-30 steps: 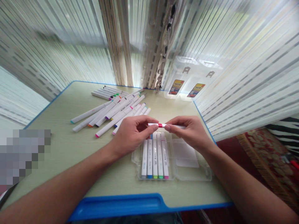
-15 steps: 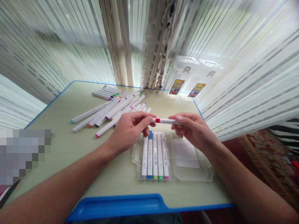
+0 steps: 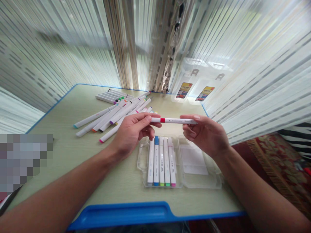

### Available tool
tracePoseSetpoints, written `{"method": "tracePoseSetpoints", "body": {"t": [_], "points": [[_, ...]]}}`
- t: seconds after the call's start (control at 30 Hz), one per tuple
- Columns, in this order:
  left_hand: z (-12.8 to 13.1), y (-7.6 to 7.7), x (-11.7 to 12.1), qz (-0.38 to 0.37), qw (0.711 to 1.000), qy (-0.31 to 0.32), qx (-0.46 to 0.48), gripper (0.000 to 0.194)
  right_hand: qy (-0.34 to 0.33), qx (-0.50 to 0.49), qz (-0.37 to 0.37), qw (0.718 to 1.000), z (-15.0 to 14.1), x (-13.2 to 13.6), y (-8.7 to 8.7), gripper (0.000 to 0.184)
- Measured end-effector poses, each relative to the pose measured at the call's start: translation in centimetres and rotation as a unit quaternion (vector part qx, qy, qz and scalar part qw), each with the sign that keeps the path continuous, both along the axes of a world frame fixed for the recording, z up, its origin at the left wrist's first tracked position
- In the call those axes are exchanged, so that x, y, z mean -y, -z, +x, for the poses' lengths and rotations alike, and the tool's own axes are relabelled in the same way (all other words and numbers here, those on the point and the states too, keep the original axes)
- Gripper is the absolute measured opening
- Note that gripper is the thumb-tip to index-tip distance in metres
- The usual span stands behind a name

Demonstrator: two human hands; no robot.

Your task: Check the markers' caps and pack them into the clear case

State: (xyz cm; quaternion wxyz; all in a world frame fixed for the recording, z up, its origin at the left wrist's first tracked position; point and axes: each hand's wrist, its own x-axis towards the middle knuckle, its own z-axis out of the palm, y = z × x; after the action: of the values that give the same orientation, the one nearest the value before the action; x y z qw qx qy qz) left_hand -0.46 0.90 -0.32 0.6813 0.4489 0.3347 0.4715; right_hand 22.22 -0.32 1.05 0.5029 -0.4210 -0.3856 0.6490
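Note:
A white marker (image 3: 175,120) with a red band is held level between my two hands, above the table. My left hand (image 3: 136,127) pinches its left end, near the red band. The thumb and fingers of my right hand (image 3: 206,131) close on its other end. Below my hands lies an opened clear plastic case (image 3: 179,184). Several white markers (image 3: 161,165) with coloured ends stand side by side in its left half. In the right half a white paper (image 3: 193,158) shows.
A loose pile of white markers (image 3: 114,113) covers the table's back left. Two clear cases (image 3: 205,77) with yellow labels stand upright at the back right, against the string curtain (image 3: 73,42). A blue rim (image 3: 123,212) with a tray runs along the table's front edge.
My hands have moved slightly apart and up. More of the marker's length now shows between them, and its red band has shifted a little left.

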Motion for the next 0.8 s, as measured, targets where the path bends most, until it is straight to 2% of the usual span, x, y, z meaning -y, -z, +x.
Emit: {"method": "tracePoseSetpoints", "body": {"t": [0.43, 0.8], "points": [[0.11, 0.22, -0.04, 0.023, 1.0, 0.002, 0.003, 0.02, 0.013, -0.024, -0.024, 0.999, -0.04, -0.06, -0.32, 0.027], [0.1, 0.42, 0.05, 0.041, 0.998, -0.009, -0.038, 0.019, -0.013, -0.017, 0.025, 0.999, -0.06, -0.05, 0.44, 0.023]]}}
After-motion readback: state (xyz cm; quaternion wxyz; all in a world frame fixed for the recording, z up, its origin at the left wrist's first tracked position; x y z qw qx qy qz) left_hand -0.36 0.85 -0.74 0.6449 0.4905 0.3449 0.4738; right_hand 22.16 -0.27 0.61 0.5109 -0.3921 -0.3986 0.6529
